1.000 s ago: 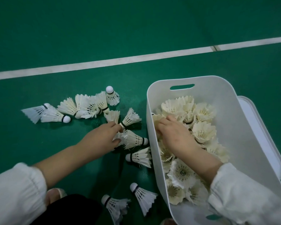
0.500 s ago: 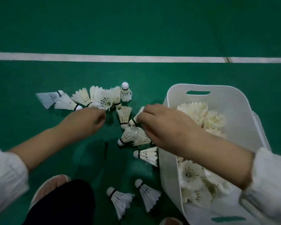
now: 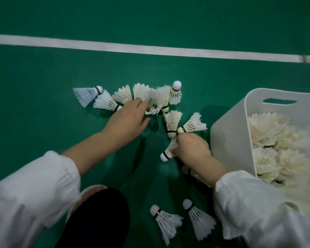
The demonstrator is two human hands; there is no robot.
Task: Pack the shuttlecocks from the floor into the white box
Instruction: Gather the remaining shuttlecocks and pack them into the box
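Observation:
Several white feather shuttlecocks lie on the green court floor. My left hand [image 3: 131, 117] reaches into the far cluster of shuttlecocks [image 3: 150, 97], its fingertips on the feathers of one. My right hand [image 3: 191, 149] is down on the floor beside the white box [image 3: 227, 133], fingers curled round a shuttlecock [image 3: 166, 153] whose cork points toward me. Two more shuttlecocks [image 3: 174, 120] lie just beyond that hand. A pair of shuttlecocks [image 3: 166, 221] lies near my knee. The box holds several shuttlecocks [image 3: 276, 145], feathers up.
A white court line [image 3: 150, 49] crosses the floor beyond the shuttlecocks. My dark trouser leg [image 3: 97, 217] and a pale shoe sit at the bottom left. The box has a handle slot [image 3: 279, 101] in its far wall.
My right hand came out of the box and dropped to the floor onto a shuttlecock. My left hand moved farther out into the far cluster. The view shifted left.

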